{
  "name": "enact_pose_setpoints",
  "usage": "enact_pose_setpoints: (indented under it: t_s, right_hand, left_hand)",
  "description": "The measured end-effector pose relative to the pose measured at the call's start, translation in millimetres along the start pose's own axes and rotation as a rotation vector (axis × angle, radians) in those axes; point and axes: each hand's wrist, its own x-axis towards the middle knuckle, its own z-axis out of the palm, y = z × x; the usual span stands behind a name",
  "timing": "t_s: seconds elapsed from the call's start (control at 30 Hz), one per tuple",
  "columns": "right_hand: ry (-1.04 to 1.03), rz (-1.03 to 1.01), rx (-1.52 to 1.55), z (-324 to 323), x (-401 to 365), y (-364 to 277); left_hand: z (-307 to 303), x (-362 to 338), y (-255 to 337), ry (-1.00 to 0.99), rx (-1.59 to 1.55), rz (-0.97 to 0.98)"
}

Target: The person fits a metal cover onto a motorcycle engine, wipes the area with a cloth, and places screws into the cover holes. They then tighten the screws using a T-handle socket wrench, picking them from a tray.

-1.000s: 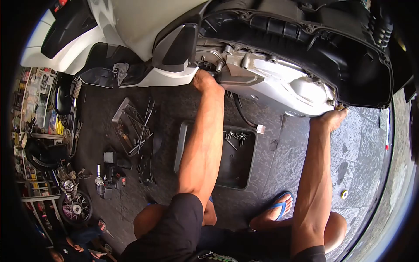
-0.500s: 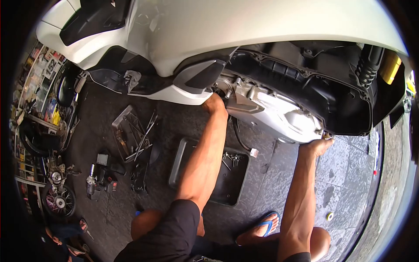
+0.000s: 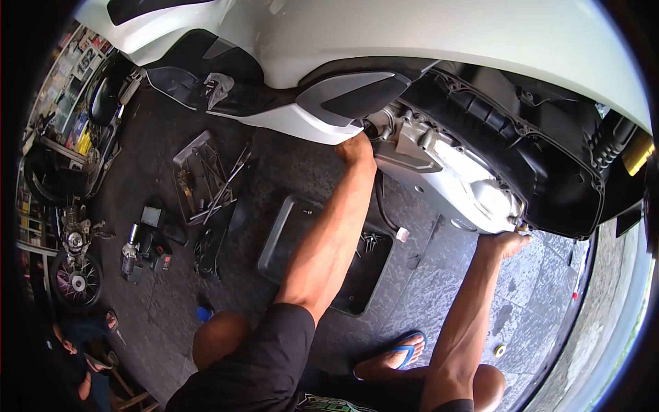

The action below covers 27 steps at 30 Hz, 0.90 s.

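Observation:
A silver engine cover [image 3: 439,182] sits low on the side of a white scooter [image 3: 446,31], beside a black open housing [image 3: 480,120]. My left hand [image 3: 356,147] is closed at the front end of the cover, just under the white lower side panel [image 3: 322,130]; its fingertips are hidden. At the rear lower end, my right hand [image 3: 504,243] is curled round the edge of the cover, its palm underneath. A dark hose [image 3: 382,202] with a pale end hangs down between my arms.
A black tray [image 3: 274,237] with several bolts [image 3: 371,242] lies beneath my left arm. To the left are a metal tray of tools [image 3: 199,182], a power tool [image 3: 130,254] and a small motorcycle [image 3: 77,268]. Another person's hand [image 3: 70,347] shows at lower left.
The view has shifted and tilted, so the scooter's front sits higher and its rear lower in the picture. Both hands stay at the same ends of the engine cover.

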Motion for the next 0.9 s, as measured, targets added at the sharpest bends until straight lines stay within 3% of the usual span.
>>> enact_pose_setpoints:
  t_s: [0.47,0.63,0.9]
  right_hand:
    - [0.033,-0.027,-0.024,15,-16,-6]
    - [0.173,-0.055,-0.026,19,-17,-6]
    - [0.036,-0.067,0.065,-11,21,6]
  left_hand:
    - [4,14,-14,0.007,-0.116,-0.012]
    - [5,17,-19,-0.014,-0.128,0.016]
    - [7,20,-23,-0.015,-0.168,0.004]
